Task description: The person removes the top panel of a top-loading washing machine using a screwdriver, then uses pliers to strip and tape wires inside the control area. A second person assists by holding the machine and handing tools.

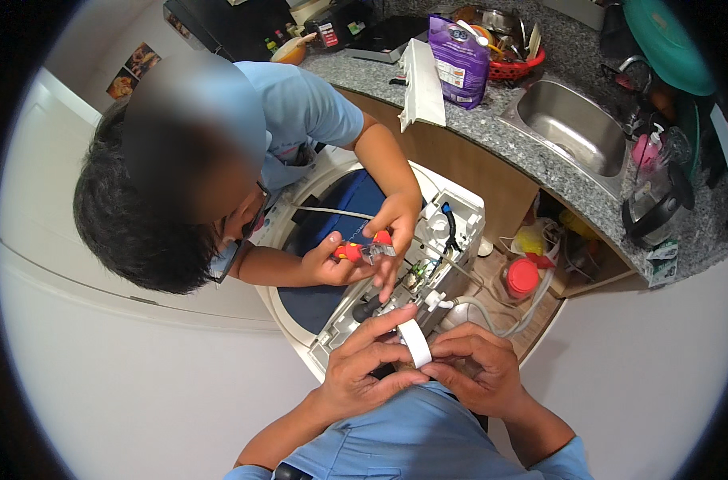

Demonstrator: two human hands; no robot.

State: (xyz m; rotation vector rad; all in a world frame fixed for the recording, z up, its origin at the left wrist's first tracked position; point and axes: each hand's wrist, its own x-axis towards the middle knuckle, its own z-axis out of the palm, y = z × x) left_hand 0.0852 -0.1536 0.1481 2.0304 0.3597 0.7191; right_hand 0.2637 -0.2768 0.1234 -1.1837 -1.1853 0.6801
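Observation:
A white roll of tape [414, 342] is held upright in front of my blue shirt. My left hand [362, 370] is closed around its left side, the index finger along the top and the thumb below. My right hand [480, 370] pinches at the lower right edge of the roll; whether it grips a loose tape end is too small to tell. Just beyond the roll lies the opened control section [436, 240] of a white top-loading washing machine, with bare wires [416, 276] and a black connector cable [450, 228]. The machine's dark blue lid [332, 232] is beside it.
A co-worker [300, 104] leans over the machine from the left, holding red-and-yellow pliers [364, 251] near the wires. On the granite counter [476, 132] are a white panel [422, 84], a purple bag [458, 64] and a steel sink [572, 128]. A red-lidded jar [522, 277] stands below.

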